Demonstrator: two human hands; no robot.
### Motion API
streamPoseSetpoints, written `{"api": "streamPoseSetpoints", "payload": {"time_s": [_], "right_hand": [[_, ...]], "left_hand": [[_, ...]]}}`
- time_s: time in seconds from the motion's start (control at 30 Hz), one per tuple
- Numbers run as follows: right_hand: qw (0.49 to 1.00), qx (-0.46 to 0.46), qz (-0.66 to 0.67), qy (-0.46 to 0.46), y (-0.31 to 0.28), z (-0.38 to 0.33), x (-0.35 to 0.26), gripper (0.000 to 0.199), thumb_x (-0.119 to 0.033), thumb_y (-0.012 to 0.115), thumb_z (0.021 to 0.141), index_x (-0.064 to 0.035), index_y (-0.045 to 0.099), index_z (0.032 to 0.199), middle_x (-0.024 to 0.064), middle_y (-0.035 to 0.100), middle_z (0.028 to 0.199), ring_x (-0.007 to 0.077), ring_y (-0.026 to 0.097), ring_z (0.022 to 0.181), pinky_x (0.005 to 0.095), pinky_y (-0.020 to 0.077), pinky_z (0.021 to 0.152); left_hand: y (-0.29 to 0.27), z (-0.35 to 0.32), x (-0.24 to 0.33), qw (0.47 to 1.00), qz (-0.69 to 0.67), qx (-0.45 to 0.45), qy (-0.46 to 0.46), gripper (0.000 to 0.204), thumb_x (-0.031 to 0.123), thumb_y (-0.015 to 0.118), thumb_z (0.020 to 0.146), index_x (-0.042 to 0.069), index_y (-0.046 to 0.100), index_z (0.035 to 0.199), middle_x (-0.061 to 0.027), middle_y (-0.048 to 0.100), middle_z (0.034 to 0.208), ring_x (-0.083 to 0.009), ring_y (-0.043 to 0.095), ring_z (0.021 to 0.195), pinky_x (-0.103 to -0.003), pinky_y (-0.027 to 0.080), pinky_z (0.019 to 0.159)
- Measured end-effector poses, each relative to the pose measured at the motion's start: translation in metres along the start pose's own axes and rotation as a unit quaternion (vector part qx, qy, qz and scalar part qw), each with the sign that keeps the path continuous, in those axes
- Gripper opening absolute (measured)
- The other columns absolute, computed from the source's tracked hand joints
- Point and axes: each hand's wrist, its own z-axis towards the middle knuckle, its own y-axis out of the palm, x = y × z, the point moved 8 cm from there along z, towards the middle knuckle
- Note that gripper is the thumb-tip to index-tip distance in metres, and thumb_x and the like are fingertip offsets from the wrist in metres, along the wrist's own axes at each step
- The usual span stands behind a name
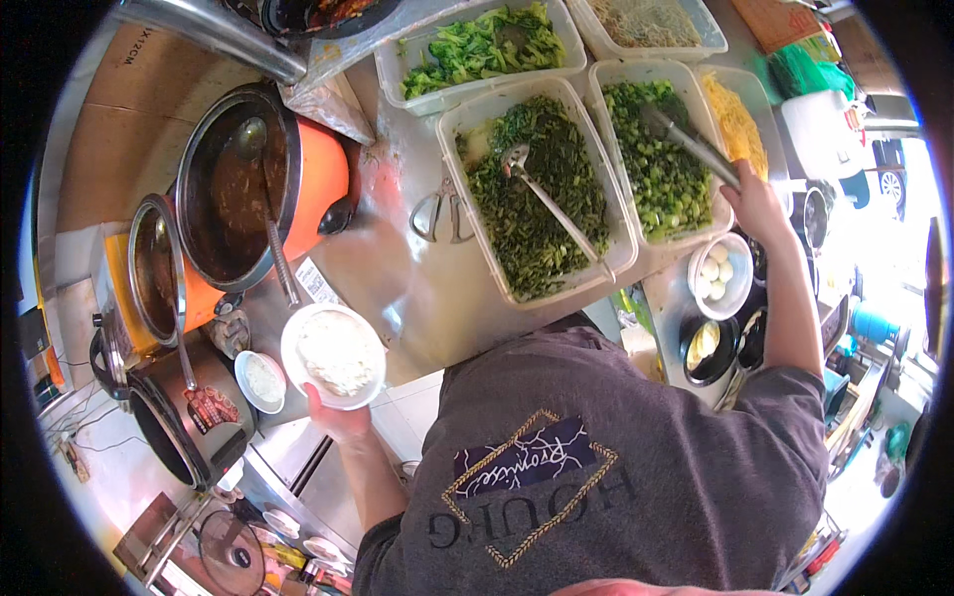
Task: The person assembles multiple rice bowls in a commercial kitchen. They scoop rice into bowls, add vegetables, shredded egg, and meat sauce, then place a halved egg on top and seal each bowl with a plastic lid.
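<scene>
My left hand (343, 415) grips the rim and side of a white bowl (333, 354) filled with white rice, held near the counter's front edge. My right hand (757, 204) is closed around the handle of a long metal serving utensil (696, 147). Its far end dips into chopped green vegetables (656, 189) in a clear plastic tub (628, 230); whether it is a spoon or tongs cannot be made out. Beside that tub, to the left, a larger tub (502, 288) of dark chopped greens has a metal spoon (556, 214) lying in it.
Two orange pots (323, 179) (199, 298) of brown sauce with ladles stand left. Scissors (444, 214) lie on the steel counter (397, 258). A small rice bowl (260, 382) sits left of my left hand. Yellow shreds (733, 114) and a bowl of eggs (719, 276) are on the right.
</scene>
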Motion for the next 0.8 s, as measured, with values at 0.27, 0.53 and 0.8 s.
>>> {"api": "streamPoseSetpoints", "payload": {"time_s": [0.27,0.53,0.8], "right_hand": [[0.963,0.115,-0.139,-0.199,-0.063,0.145,-0.188,0.052,-0.022,0.062,0.088,-0.0167,0.044,0.137,0.0124,0.067,0.111,0.0290,0.065,0.099,0.0398,0.0544,0.079],[0.936,0.009,-0.287,-0.203,-0.027,0.208,-0.265,0.024,-0.012,0.066,0.083,-0.0040,0.069,0.105,0.0125,0.069,0.100,0.0254,0.068,0.091,0.0377,0.0575,0.070],[0.952,0.068,-0.116,-0.273,-0.046,0.199,-0.272,0.032,-0.032,0.055,0.091,-0.0185,0.062,0.119,0.0124,0.068,0.101,0.0314,0.067,0.089,0.0452,0.0546,0.074]], "left_hand": [[0.107,-0.012,-0.091,0.998,-0.006,-0.049,-0.043,0.062,0.046,0.033,0.100,0.004,0.030,0.146,-0.0139,0.038,0.148,-0.0324,0.037,0.135,-0.048,0.028,0.113],[0.204,0.022,-0.158,0.984,0.017,-0.147,-0.096,0.060,0.045,0.032,0.101,0.003,0.033,0.144,-0.0147,0.040,0.145,-0.0291,0.040,0.133,-0.044,0.029,0.113],[0.221,0.014,-0.185,0.961,0.067,-0.193,-0.185,0.058,0.043,0.034,0.101,0.002,0.032,0.143,-0.0152,0.043,0.142,-0.0294,0.043,0.130,-0.044,0.033,0.110]]}}
